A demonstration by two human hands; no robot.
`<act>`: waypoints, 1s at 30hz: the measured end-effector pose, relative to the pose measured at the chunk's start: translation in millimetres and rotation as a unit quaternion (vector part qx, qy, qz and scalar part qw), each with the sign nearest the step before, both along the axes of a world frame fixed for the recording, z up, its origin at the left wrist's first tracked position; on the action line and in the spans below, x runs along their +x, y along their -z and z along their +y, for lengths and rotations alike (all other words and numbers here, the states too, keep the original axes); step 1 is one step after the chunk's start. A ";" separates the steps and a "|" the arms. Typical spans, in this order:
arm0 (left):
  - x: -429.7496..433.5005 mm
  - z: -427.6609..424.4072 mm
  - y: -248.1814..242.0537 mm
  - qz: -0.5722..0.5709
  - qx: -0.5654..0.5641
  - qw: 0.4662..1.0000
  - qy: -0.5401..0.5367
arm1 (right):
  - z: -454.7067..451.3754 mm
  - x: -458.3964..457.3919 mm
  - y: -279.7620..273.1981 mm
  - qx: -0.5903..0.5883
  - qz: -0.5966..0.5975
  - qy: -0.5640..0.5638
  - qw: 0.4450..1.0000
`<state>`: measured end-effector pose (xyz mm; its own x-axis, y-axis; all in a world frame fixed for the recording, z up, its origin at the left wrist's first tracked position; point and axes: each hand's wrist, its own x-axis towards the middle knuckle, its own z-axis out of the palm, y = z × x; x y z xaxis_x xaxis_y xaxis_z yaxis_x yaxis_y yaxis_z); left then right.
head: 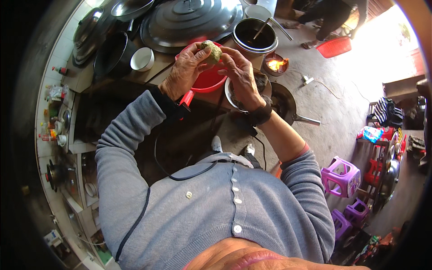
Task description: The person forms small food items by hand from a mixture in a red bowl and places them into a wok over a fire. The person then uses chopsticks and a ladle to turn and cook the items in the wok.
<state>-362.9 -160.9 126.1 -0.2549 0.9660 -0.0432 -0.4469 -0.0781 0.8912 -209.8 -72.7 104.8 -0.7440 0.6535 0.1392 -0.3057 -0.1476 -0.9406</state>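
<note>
A rough, greenish, dough-like lump (212,53) is held up between my two hands. My left hand (189,69) pinches it with the thumb across its near side. My right hand (241,69) has its fingertips against the lump's right edge. Below both hands is a red plastic basin (207,81), its inside partly hidden by them. Under my right wrist sits a pale bowl (231,96) with dark contents, mostly covered by the hand.
Beyond the basin lies a large metal wok lid (192,20). A dark-filled pot (255,35) with a utensil stands right of it, near a small burning fire (277,64). A white bowl (142,59) is at left; a frying pan (285,101) and purple stool (341,177) are at right. Another person (329,18) is far right.
</note>
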 end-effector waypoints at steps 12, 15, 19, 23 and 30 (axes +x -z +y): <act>112.9 -29.5 -19.3 0.253 0.076 0.964 -0.029 | -21.0 105.4 -9.7 -0.026 0.073 0.040 0.996; 146.6 -33.1 -31.6 0.290 0.030 0.956 -0.003 | -17.8 151.7 -6.0 0.033 0.020 0.028 0.999; 206.0 -23.1 -23.6 0.357 -0.022 0.930 0.079 | -6.6 227.0 3.4 0.186 -0.076 0.050 0.978; 272.9 -5.5 14.0 0.256 -0.024 0.963 0.081 | -1.9 291.5 23.5 0.092 -0.061 0.083 0.990; 380.8 13.0 65.0 -0.049 -0.077 0.996 -0.018 | -1.0 363.4 64.7 -0.016 0.000 0.145 0.989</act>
